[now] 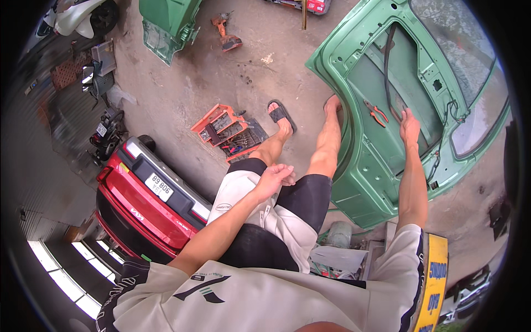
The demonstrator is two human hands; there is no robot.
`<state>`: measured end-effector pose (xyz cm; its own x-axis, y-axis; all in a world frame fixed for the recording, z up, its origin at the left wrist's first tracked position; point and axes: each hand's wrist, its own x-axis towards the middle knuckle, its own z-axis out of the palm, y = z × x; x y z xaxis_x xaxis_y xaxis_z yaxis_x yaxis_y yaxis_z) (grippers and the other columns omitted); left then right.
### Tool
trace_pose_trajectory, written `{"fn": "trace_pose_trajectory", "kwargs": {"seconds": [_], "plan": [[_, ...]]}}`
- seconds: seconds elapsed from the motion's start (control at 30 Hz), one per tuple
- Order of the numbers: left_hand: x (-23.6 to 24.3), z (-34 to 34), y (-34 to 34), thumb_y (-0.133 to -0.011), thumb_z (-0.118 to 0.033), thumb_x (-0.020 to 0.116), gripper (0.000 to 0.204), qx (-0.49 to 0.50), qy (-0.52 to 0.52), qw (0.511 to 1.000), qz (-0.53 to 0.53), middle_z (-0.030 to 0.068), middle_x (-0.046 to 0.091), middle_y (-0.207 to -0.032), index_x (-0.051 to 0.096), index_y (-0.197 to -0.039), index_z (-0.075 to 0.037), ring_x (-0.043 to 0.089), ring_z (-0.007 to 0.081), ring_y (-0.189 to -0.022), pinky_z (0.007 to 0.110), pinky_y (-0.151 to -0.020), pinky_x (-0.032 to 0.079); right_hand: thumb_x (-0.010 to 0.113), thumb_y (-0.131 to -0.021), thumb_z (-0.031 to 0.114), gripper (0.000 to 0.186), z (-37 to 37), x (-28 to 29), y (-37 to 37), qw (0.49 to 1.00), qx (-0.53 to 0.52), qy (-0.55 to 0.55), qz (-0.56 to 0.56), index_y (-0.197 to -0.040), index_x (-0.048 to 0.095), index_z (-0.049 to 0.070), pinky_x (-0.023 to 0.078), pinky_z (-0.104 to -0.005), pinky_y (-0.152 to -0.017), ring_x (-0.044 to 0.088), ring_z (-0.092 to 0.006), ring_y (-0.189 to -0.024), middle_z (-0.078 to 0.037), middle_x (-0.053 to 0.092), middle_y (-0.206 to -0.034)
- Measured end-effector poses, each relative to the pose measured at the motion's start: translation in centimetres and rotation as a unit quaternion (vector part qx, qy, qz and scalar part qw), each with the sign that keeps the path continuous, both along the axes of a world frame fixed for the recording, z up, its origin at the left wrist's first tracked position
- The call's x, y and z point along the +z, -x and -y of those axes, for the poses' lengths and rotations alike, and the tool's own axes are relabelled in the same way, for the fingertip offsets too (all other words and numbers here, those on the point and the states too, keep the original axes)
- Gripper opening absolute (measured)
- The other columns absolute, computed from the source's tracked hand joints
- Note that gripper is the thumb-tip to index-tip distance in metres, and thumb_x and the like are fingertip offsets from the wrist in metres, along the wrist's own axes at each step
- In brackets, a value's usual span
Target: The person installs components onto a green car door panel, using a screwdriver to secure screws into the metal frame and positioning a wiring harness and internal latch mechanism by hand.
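A green car door (pixel 354 133) fills the right side, its inner side with a large cutout facing me. My right hand (pixel 409 128) reaches over that cutout, fingers closed around the lower end of a long black rubber strip (pixel 388 72). Next to the strip, pliers with orange handles (pixel 378 114) rest on the panel, apart from my hand. My left hand (pixel 275 181) hovers above my lap, fingers curled and pressed together. Whatever it may hold is hidden. Thin wiring (pixel 437 152) hangs along the door's edge near my right forearm.
An open orange toolbox (pixel 221 124) with tools stands near my left foot. Farther off lie an orange cordless drill (pixel 225 34) and another green panel (pixel 168 25). A red car (pixel 141 193) is at left, a yellow sign (pixel 433 282) at lower right. A grey bucket (pixel 339 234) stands beside me.
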<state>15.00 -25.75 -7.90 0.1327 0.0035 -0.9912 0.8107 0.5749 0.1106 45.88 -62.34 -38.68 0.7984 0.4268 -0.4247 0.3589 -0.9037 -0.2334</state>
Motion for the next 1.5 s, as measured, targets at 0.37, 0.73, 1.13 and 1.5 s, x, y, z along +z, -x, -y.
{"fn": "trace_pose_trajectory", "kwargs": {"seconds": [0.37, 0.73, 1.13, 1.5], "plan": [[1.3, -5.1, 8.9, -0.096, -0.016, 0.073, 0.014, -0.028, -0.004, 0.996, 0.085, -0.0031, 0.062, -0.075, 0.065, -0.103, -0.006, 0.059, 0.0073, -0.068, 0.025, -0.066, 0.049, 0.056, -0.105, 0.027, 0.020, -25.7, 12.2, 10.9, 0.679, -0.452, -0.241, -0.525, -0.107, 0.058, 0.007, 0.051, -0.0308, -0.053, 0.051, -0.0120, -0.057, 0.000, 0.050, -0.073], [0.9, -22.2, 21.5, -0.104, -0.034, 0.061, 0.026, 0.136, -0.141, 0.980, -0.031, -0.0033, 0.058, -0.071, 0.067, -0.104, -0.008, 0.060, 0.0098, -0.067, 0.026, -0.070, 0.052, 0.064, -0.100, 0.020, 0.017, -51.8, 16.1, 35.4, 0.653, -0.364, -0.221, -0.626, -0.098, 0.057, 0.005, 0.052, -0.0341, -0.050, 0.057, -0.0159, -0.055, -0.004, 0.057, -0.074], [-2.3, -30.9, 10.0, -0.102, -0.022, 0.063, 0.019, -0.076, -0.149, 0.986, -0.003, -0.0073, 0.051, -0.065, 0.070, -0.102, -0.004, 0.044, 0.0035, -0.055, 0.023, -0.051, 0.038, 0.065, -0.100, 0.025, 0.019, -60.2, 10.6, 28.1, 0.514, -0.589, -0.262, -0.567, -0.100, 0.055, 0.008, 0.050, -0.0350, -0.050, 0.055, -0.0143, -0.053, -0.002, 0.055, -0.072], [-19.0, -58.9, -0.8, -0.099, -0.021, 0.069, 0.020, -0.218, -0.202, 0.953, 0.066, -0.0031, 0.061, -0.078, 0.067, -0.109, -0.003, 0.056, 0.0069, -0.069, 0.024, -0.068, 0.050, 0.064, -0.100, 0.020, 0.020, -66.3, 4.5, 25.4, 0.498, -0.658, -0.310, -0.472, -0.107, 0.053, 0.004, 0.052, -0.0354, -0.054, 0.059, -0.0186, -0.061, -0.006, 0.056, -0.078]]}}
